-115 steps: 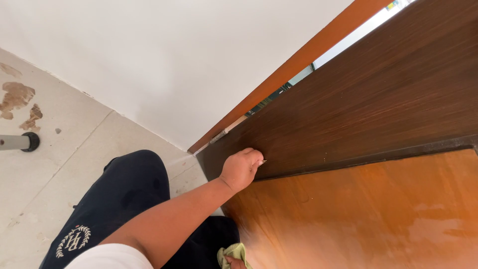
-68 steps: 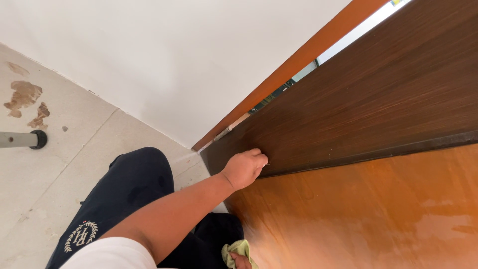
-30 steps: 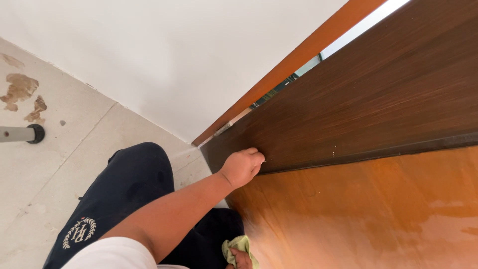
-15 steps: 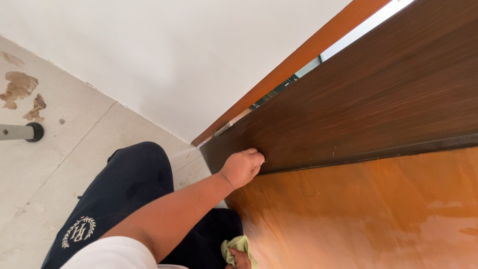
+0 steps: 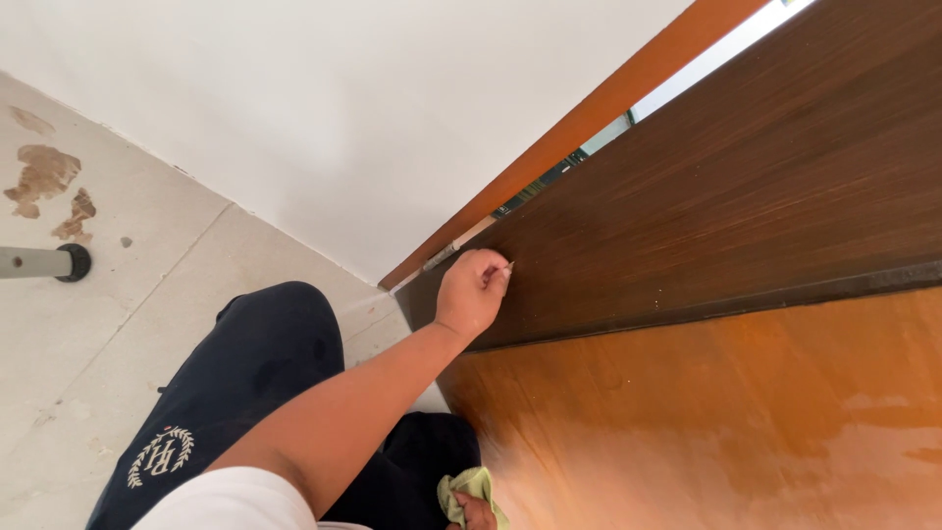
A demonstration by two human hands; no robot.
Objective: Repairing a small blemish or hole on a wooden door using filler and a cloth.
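My left hand (image 5: 471, 292) is closed around a small thin pale tool whose tip (image 5: 509, 265) touches the dark brown upper panel (image 5: 746, 186) of a wooden door. The hand rests near the door's hinge edge, just above the dark ledge (image 5: 706, 309) that separates this panel from the glossy orange panel (image 5: 726, 422) below. At the bottom edge of the view my right hand (image 5: 473, 513) holds a crumpled light-green cloth (image 5: 469, 488), and only a few of its fingers show.
An orange door frame (image 5: 589, 113) runs along the white wall (image 5: 324, 108). My knee in dark trousers (image 5: 255, 383) is bent over pale floor tiles (image 5: 88, 324) with brown stains (image 5: 44, 177). A grey tube with a black foot (image 5: 49, 262) lies at far left.
My left hand has slid slightly up onto the dark panel, and the tool's thin tip now shows past the fingers. The cloth hand stays low.
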